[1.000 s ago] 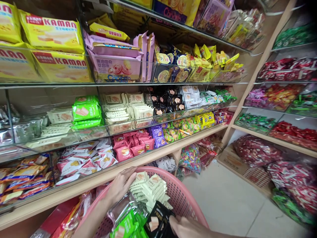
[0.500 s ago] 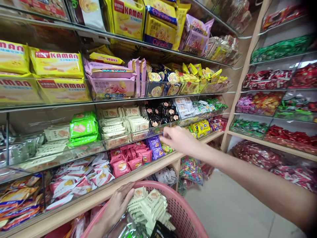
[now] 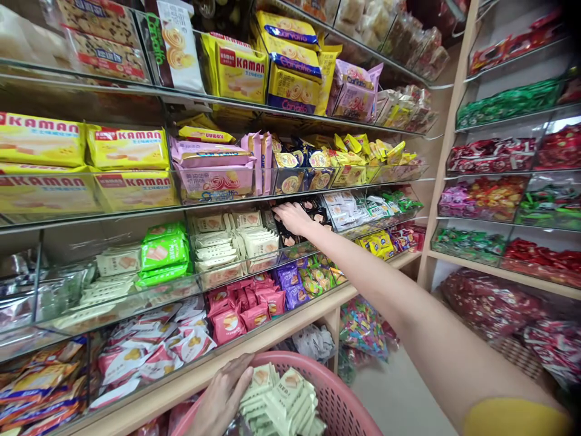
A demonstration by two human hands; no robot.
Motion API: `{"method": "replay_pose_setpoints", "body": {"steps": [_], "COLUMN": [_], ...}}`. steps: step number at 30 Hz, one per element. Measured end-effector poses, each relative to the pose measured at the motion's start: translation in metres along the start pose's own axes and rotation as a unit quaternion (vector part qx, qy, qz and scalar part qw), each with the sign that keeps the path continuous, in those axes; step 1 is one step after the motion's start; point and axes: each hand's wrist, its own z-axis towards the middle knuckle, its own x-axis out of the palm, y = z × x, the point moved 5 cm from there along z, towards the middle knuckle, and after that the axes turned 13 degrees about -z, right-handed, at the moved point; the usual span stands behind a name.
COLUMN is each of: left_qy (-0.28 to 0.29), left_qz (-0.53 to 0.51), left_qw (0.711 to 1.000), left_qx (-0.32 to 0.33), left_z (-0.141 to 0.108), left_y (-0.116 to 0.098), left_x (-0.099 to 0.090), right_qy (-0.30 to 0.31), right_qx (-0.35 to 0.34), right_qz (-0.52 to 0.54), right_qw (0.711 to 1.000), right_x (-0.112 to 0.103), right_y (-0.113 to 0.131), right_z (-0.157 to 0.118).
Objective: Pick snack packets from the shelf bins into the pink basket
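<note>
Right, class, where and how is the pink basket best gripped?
The pink basket is probably best gripped by the rim, from above, fingers hooked over the right side: it faces up uncovered there, while packets crowd the inside and the left hand lies opposite.

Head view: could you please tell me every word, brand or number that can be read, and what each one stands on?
"KAMAN": yellow packs, several times.
"Carvatto": yellow-and-blue packs.
"Carvatto": lilac packs.
"Carvatto", sideways in green: white-and-brown pack.
The Chinese lettering and the print on the cream packs and black packs are too small or blurred to read reliably.
</note>
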Motion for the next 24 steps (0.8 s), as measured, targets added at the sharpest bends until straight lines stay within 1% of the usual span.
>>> {"method": "replay_pose_setpoints", "body": {"steps": [5, 11, 18, 24], "left_qy": [0.009, 0.006, 0.009, 0.017], "left_qz": [0.009, 0.004, 0.012, 0.019], "left_qw": [1.000, 1.000, 1.000, 1.000], "left_qx": [0.005, 0.006, 0.004, 0.005], "left_z": [0.002, 0.002, 0.003, 0.002], "left_y": [0.001, 0.001, 0.001, -0.004], "left_x": [0.001, 0.001, 0.001, 0.002], "right_qy": [0.028, 0.043, 0.014, -0.019], "right_qx": [0.011, 0.016, 0.022, 0.012], "right_qz": [-0.004, -0.016, -0.038, -0.056], "right_qw": [1.000, 0.999, 0.999, 0.998], "right_x": [0.009, 0.014, 0.009, 0.005], "right_y": [0.003, 0.004, 0.000, -0.002], "right_z": [0.015, 0.014, 0.010, 0.008]}}
